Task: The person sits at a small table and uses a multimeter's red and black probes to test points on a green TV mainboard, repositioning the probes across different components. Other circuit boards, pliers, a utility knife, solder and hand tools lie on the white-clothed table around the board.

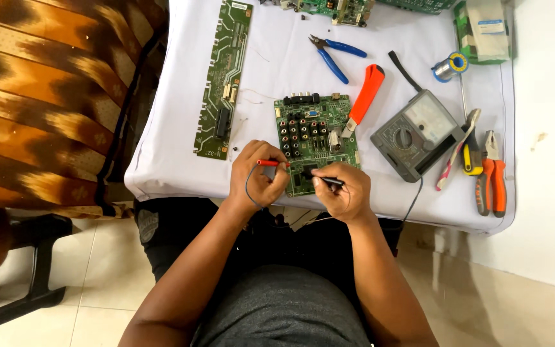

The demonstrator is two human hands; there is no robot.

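A green circuit board [316, 132] with rows of round sockets lies near the front edge of the white-covered table [181, 173]. My left hand [257, 180] grips a red test probe [272, 163], its tip resting on the board's lower left part. My right hand [345, 193] grips a black test probe [329, 180], its tip on the board's lower middle. Thin leads run from both probes down past the table's edge. A grey analogue multimeter [417, 133] sits to the right of the board.
A long narrow green board [225, 74] lies at the left. Blue-handled cutters [334, 54], an orange-handled tool [365, 96], a solder spool [451, 66], orange pliers [491, 177] and more boards [348, 9] lie about. A patterned seat [40, 96] stands left of the table.
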